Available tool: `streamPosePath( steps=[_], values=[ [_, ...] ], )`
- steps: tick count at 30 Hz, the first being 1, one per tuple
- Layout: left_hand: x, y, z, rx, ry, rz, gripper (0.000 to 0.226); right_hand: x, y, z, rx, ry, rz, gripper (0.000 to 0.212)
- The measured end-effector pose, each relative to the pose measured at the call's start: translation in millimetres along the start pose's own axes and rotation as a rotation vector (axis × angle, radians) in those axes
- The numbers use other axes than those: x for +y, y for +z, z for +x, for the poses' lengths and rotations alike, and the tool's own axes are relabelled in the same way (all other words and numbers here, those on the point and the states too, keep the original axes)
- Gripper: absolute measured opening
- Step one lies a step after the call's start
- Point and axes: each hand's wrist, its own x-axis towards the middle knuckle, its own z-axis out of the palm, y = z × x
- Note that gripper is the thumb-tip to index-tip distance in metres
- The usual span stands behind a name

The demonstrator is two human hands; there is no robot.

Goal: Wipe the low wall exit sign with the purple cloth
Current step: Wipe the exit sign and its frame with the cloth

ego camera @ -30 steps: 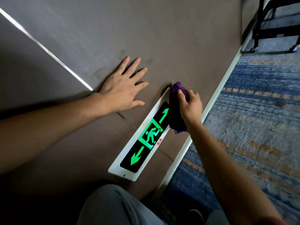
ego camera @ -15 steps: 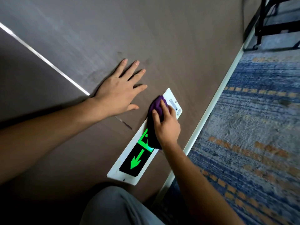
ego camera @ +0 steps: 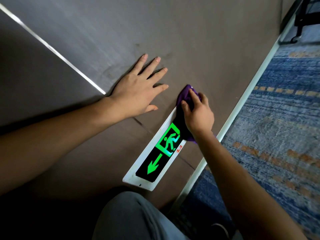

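Nearest the camera, a knee in grey trousers (ego camera: pixel 131 217) sat below both forearms, close to the wall. Just beyond it and under the right wrist lay the exit sign (ego camera: pixel 156 157), a white-framed black panel fixed low on the brown wall (ego camera: pixel 199 40), with its green arrow and running figure lit and uncovered.

The right hand (ego camera: pixel 198 113) was clamped on the purple cloth (ego camera: pixel 184 97), fingers curled over the bunched fabric and pressing it onto the far end of the sign. That end was hidden beneath cloth and hand, and a purple tail stuck out below the wrist by the sign's lower edge. Half a second before, the same hand and cloth had covered the middle of the sign, hiding most of the running figure and leaving the far end's white frame bare; since then they had slid away from the camera to the far end, much where they had been a second before.

The left hand (ego camera: pixel 138 89) had stayed put: flat on the wall, fingers spread, gripping nothing, just left of the right hand and apart from it.

To the right of the right arm a pale baseboard (ego camera: pixel 245 94) met the blue patterned carpet (ego camera: pixel 284 118). Farthest off, beyond the right hand, dark furniture legs (ego camera: pixel 299 19) stood on the carpet.
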Motion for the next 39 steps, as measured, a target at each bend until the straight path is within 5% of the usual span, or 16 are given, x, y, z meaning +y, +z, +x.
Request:
streamPosePath(
  steps=[14, 18, 23, 31, 39],
  values=[
    [-2, 0, -4, 0.011, -0.027, -0.023, 0.088, -13, 35, -123, -0.013, -0.059, 0.103, 0.056],
    [0, 0, -14, 0.019, -0.058, -0.050, 0.088, -11, 20, -109, -0.052, -0.100, 0.112, 0.052],
    [2, 0, -15, 0.029, -0.050, -0.051, 0.087, -4, -14, -52, 0.046, 0.112, 0.390, 0.054],
    [2, 5, -8, 0.039, -0.032, -0.077, 0.085, -3, -22, 42, -0.040, 0.249, 0.246, 0.050],
    [0, 4, 6, 0.069, -0.008, -0.122, 0.076, -4, 10, -72, -0.105, 0.059, 0.073, 0.054]
  ],
)
